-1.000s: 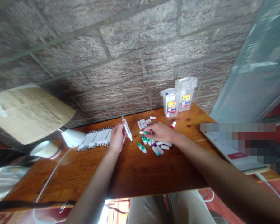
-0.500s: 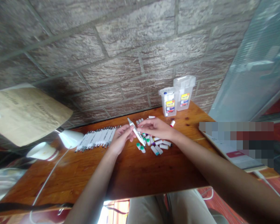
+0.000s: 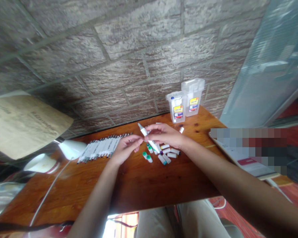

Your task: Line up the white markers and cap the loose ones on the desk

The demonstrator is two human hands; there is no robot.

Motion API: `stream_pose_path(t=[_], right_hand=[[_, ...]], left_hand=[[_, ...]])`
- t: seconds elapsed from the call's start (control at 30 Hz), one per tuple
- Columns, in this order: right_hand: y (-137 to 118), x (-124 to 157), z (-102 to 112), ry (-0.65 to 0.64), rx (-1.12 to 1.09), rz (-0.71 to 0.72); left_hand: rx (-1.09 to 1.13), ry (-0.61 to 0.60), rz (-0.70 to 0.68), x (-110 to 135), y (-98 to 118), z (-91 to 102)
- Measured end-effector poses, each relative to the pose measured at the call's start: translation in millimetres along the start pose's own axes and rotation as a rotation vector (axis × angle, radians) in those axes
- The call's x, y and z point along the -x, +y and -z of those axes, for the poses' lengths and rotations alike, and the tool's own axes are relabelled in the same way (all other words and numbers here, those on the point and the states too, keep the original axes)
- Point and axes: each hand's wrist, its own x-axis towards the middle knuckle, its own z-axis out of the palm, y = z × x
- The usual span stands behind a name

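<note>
A white marker [image 3: 152, 144] with a grey tip end is held slantwise above the tabletop. My right hand [image 3: 165, 136] is closed around its middle, thumb and fingers pinching the barrel. Beside it on the left, my left hand [image 3: 127, 148] has its fingers loosely bent, the fingertips close to the marker; I see nothing held in them. Under and around my right hand lie several loose short white pieces with coloured ends, such as a pair with green ends [image 3: 149, 158] and one with a teal end [image 3: 162, 159]. A row of white markers [image 3: 99, 148] lies left of my left hand.
Two clear plastic boxes [image 3: 178, 110] with yellow labels stand by the stone wall [image 3: 124, 76]. At the left are a lamp [image 3: 71, 148], a white cup [image 3: 43, 163] and a white cable [image 3: 47, 193]. A flat board or book [image 3: 245, 162] lies at the right edge of the wooden table [image 3: 144, 185].
My left hand has let go of the marker and drawn slightly left of it. My right hand now holds the marker alone, and its upper end has shifted a little right.
</note>
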Motion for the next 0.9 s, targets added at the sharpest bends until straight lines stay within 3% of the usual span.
stream_pose_path(t=[0.07,0.2,0.27,0.63,0.9], right_hand=[[-2.2,0.3,1.4,0.031,-0.041,0.001],[-2.7,-0.3,3.7,0.039,-0.082,0.009],[-0.7,-1.0,4.4,0.021,-0.090,0.018],[5.0,-2.2,4.2,-0.003,-0.108,0.009],[2.8,-1.7,5.3,0.007,-0.105,-0.001]], left_hand=[[-0.061,-0.067,0.049,1.9,5.9,2.8],[-0.124,-0.322,0.167,4.4,10.5,6.3],[-0.130,-0.376,0.182,4.6,8.6,6.5],[-0.135,-0.372,0.120,1.5,-0.6,5.1],[-0.128,-0.387,0.183,0.4,-5.1,9.1]])
